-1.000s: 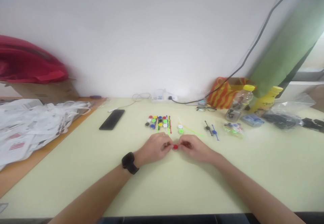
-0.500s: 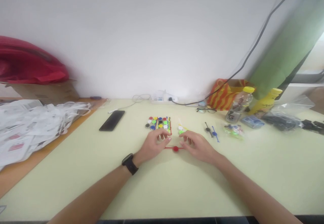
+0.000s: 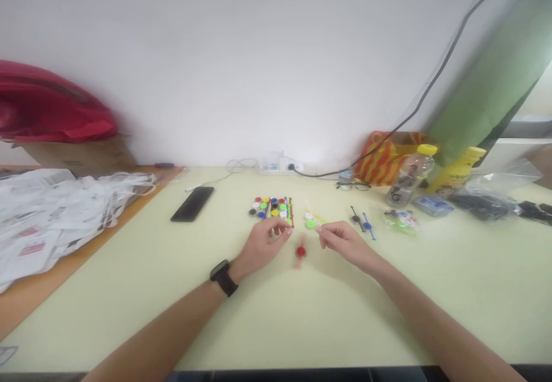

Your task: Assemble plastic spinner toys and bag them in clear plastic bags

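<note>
A small red disc on a thin red stick (image 3: 300, 251) lies on the pale yellow table (image 3: 276, 324) between my hands, blurred as if turning. My left hand (image 3: 266, 242), with a black watch (image 3: 223, 278) on its wrist, hovers just left of the disc. Its fingers are loosely curled and apart, holding nothing. My right hand (image 3: 342, 242) is just right of the disc, its fingertips drawn together to a point, with nothing visible in them. Beyond my hands lies a cluster of coloured discs and sticks (image 3: 272, 208).
A black phone (image 3: 192, 203) lies at the left. White and green discs with a yellow-green stick (image 3: 309, 220), and black and blue stick pieces (image 3: 361, 221), lie further back. Glasses, bottles (image 3: 407, 182), a striped bag and plastic bags are at the right. White papers (image 3: 52, 215) are heaped at the left.
Both hands held the red piece a second ago, then let go and drew apart. The red piece now lies free on the table and has turned from crosswise to blurred.
</note>
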Motion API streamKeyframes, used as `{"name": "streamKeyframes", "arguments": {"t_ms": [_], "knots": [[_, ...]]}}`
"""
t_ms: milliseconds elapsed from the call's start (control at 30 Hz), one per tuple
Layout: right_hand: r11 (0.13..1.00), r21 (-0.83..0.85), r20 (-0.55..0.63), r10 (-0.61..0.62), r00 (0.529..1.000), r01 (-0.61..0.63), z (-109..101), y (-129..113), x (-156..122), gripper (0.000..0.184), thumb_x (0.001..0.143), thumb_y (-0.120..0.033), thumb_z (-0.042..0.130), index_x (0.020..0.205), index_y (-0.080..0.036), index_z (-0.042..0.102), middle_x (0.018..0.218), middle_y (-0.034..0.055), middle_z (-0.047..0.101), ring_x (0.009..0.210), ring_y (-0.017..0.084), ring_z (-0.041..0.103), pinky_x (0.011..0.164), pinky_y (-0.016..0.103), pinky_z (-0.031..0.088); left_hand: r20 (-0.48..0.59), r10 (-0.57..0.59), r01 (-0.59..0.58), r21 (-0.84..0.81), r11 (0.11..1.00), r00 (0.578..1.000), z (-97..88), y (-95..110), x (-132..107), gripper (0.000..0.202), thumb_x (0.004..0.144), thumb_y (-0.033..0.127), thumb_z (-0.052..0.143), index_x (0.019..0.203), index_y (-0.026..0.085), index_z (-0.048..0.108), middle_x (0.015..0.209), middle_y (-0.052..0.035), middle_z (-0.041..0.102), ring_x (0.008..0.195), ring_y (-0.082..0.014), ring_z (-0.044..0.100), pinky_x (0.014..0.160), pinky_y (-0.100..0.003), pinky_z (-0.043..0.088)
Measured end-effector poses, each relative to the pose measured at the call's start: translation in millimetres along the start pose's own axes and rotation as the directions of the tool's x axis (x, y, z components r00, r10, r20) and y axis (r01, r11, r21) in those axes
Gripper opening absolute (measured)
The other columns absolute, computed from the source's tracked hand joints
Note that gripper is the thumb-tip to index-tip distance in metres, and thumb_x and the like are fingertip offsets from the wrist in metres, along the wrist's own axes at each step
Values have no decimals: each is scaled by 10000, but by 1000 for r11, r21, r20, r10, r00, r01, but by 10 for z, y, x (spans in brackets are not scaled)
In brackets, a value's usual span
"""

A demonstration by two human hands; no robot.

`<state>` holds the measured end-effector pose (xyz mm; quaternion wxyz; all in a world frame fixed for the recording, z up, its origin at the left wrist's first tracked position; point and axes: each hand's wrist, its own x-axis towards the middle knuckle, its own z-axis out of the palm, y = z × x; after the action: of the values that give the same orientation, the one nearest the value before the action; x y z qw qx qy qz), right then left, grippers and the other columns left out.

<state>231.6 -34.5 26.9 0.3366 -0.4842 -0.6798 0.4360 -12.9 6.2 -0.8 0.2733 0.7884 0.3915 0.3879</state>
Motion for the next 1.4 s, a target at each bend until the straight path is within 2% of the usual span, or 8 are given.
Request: {"name": "streamKeyframes", "arguments": {"t_ms": [300,533,667,833,1000,1167,1267,1400], "knots": [[955,-263,23,-133,991,134,114,171,12,196,957,-372,567,935,-217,684,575,-69,409,524,117,372,527,250,282,39,40,-40,3,999,998,11,17,-18,132,951,304,616,975,216,711,963,-34,728,838,-172,622,755,-296,475],[908,-357,101,-195,975,219,126,129,-23,221,954,-271,537,1019,-245,746,648,-36,599,553,123,433,584,248,340,43,37,-37,11,999,998,20,9,-24,115,961,289,610,972,218,699,963,-25,722,836,-166,616,797,-304,477],[879,-391,152,-230,961,273,153,76,-37,256,965,-239,507,933,-258,761,749,-17,697,589,130,502,621,254,360,34,46,-46,19,999,998,23,2,-22,108,958,284,614,958,215,696,957,-27,721,844,-170,621,791,-304,476],[840,-467,154,-229,961,276,193,126,-31,237,967,-248,527,1005,-275,759,775,-6,719,646,147,555,653,261,366,30,49,-50,18,999,998,29,17,-27,104,958,280,614,949,211,691,926,-22,714,833,-166,619,770,-298,471],[864,-447,118,-201,972,233,215,187,-13,169,971,-275,547,981,-244,713,786,-2,707,679,152,578,660,263,373,21,26,-26,1,1000,999,24,18,-26,129,962,300,614,959,207,702,948,-27,723,850,-170,627,770,-298,467],[925,-296,-2,-252,968,240,215,181,5,143,1018,-298,474,1037,-226,596,781,-3,636,671,155,537,657,271,394,41,-100,106,-205,973,994,32,-13,-8,248,1007,387,551,1124,217,689,1084,-55,721,924,-187,656,827,-314,506],[948,-170,-60,-283,957,270,237,167,9,148,1040,-331,448,1059,-226,550,792,-6,598,669,151,512,636,266,399,164,-171,228,-445,866,971,67,34,-14,333,1011,445,547,1235,218,641,1202,-88,689,1052,-214,667,912,-344,534],[950,-104,-63,-302,951,295,295,195,15,145,1044,-329,446,1079,-225,541,835,5,614,682,146,515,622,266,394,281,-137,286,-605,743,950,114,149,-36,326,944,419,680,1188,203,666,1254,-106,672,1165,-248,645,995,-376,528]]}}
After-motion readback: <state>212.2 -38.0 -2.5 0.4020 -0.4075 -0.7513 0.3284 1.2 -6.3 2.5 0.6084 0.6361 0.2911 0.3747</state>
